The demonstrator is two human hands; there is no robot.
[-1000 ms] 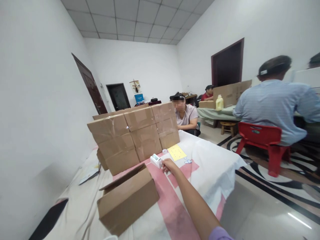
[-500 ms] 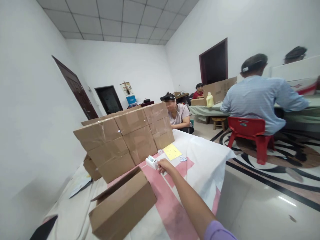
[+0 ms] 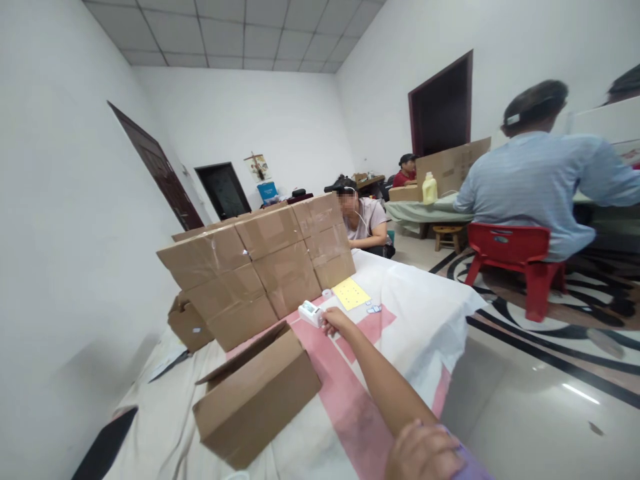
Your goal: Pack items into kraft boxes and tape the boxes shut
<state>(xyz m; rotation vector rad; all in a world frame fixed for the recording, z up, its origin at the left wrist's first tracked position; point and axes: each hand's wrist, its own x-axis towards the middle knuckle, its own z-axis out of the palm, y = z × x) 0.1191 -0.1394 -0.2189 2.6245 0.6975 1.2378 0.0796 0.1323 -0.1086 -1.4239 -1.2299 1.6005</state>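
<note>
My right hand [image 3: 336, 322] reaches across the table, its fingers curled closed against the right end of a small white box [image 3: 310, 313] with a greyish panel on top. How firmly the fingertips grip it is hard to see. Low in the view, my left hand [image 3: 423, 455] lies wrapped over my right arm by the purple sleeve [image 3: 470, 465]. A yellow sheet with small dark marks [image 3: 351, 293] lies beyond the white box, with a little pale roll [image 3: 327, 293] beside it. Nearer to me is a long brown carton [image 3: 260, 400], its flap raised.
Stacked, taped cartons [image 3: 255, 267] form a wall along the table's far left side. A pink and white cloth [image 3: 425, 287] covers the table. A person [image 3: 367, 223] sits behind the cartons. At right, another person [image 3: 535, 173] sits on a red chair [image 3: 510, 243].
My left hand has come into view at the bottom and onto my right arm. The view has shifted slightly; my right hand stays at the white box.
</note>
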